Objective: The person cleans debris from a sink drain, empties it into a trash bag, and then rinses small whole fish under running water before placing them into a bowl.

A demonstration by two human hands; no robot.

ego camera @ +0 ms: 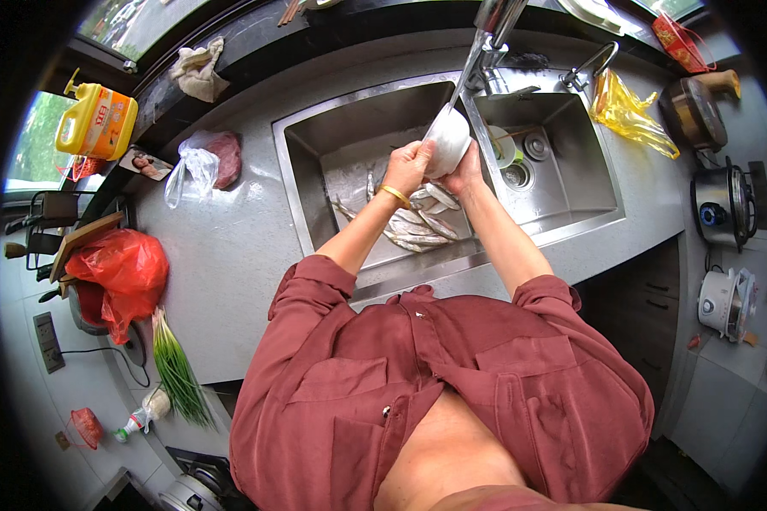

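A white bowl (449,145) is held tilted in both hands under the running faucet (488,64). My left hand (407,167) grips its left side, with a gold bangle (395,195) at the wrist. On the right side of the bowl, my right hand (465,171) holds it from below. Water streams down from the spout onto the bowl. Beneath the hands, several small silvery fish (415,231) lie on the bottom of the large left basin of the steel sink (299,211). The bowl's inside is mostly hidden from me.
In the smaller right basin stands a bowl (500,145) by the drain. Left on the counter lie bagged meat (222,160), a red plastic bag (124,274) and scallions (178,367). A yellow plastic bag (629,115) sits right of the sink, near a rice cooker (722,204).
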